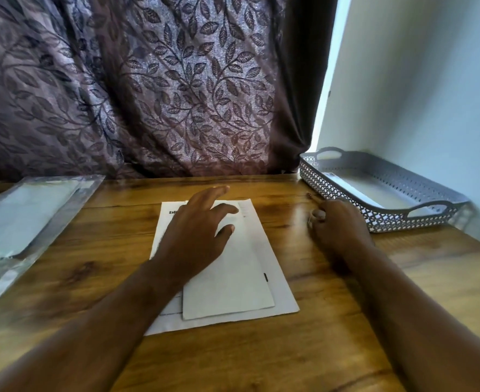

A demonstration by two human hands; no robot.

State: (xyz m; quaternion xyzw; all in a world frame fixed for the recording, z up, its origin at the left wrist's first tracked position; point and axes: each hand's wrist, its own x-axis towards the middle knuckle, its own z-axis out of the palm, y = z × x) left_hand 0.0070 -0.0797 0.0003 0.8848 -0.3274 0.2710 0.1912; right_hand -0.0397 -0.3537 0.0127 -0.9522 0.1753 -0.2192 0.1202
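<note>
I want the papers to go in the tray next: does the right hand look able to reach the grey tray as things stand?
Probably yes. The right hand rests on the wooden table right beside the grey tray, nothing lies between them, and the tray's top is open.

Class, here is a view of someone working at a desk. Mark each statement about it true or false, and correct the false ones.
1. The left hand is spread over the smaller white sheet. True.
2. The right hand rests on the wooden table with its fingers curled. True.
3. The right hand grips a handle of the grey tray. False: it lies on the table beside the tray, on neither handle.
4. The larger white sheet lies on top of the smaller one. False: the smaller sheet lies on the larger.
5. Clear plastic sleeves lie on the table's left side. True.
</note>
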